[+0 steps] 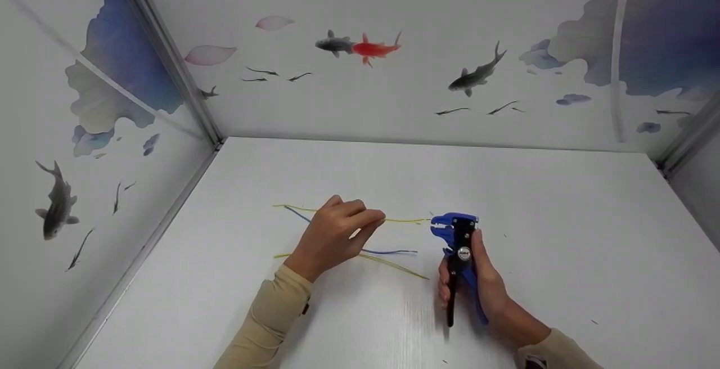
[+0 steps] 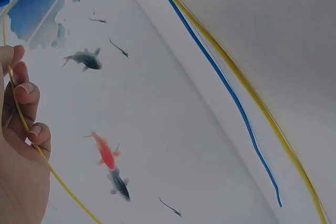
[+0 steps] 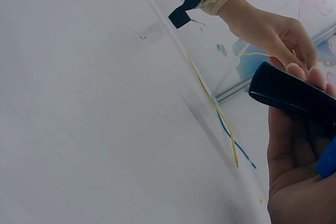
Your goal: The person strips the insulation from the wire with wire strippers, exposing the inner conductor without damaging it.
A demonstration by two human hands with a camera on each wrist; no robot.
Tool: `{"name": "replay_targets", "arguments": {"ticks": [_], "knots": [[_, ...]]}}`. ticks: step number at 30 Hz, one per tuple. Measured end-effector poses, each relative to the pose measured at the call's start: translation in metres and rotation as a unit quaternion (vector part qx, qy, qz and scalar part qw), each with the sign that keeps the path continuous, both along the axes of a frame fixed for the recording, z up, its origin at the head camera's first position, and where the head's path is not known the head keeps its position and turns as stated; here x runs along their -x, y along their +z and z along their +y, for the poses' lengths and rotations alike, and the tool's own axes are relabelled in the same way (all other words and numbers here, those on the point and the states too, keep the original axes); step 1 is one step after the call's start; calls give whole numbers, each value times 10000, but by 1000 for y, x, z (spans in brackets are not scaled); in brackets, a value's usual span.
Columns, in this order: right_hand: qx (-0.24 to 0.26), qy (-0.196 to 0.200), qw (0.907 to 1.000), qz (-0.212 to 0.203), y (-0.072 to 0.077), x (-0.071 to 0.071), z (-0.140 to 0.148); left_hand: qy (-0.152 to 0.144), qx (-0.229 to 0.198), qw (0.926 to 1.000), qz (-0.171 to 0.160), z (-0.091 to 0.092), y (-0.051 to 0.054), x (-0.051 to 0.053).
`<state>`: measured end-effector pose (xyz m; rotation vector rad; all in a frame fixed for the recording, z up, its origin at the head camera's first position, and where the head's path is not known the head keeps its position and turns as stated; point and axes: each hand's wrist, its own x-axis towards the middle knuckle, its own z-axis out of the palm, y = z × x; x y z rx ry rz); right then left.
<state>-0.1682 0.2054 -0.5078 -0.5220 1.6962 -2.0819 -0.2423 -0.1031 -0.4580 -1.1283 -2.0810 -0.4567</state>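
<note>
My left hand [image 1: 337,231] pinches a thin yellow wire [image 1: 405,221] between thumb and fingers. The wire's right end reaches the mouth of a blue and black wire stripper [image 1: 462,234]; whether it touches or enters is too small to tell. My right hand [image 1: 489,282] grips the stripper upright by its handles. In the left wrist view the held wire [image 2: 68,190] runs along the fingers of the left hand [image 2: 23,145]. Below the left hand, a blue wire [image 1: 394,252] and another yellow wire [image 1: 396,267] lie crossed on the table. Bare copper shows at that yellow wire's end [image 3: 237,164].
The white table [image 1: 225,324] is bounded by a back wall [image 1: 382,99] and a left wall [image 1: 34,284], both printed with fish. Tiny scraps [image 1: 594,322] lie scattered on the tabletop, including a yellow bit [image 3: 261,201].
</note>
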Motion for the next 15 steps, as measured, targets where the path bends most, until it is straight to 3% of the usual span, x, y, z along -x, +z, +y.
{"name": "replay_targets", "arguments": {"ticks": [6,15], "knots": [[58,-67,9999,57,-4,2,-2,37,43,10000,18,-1,-1,1],[-121,-195,9996,180,-8,7,-2,129,210,9993,-289,0,-3,0]]}}
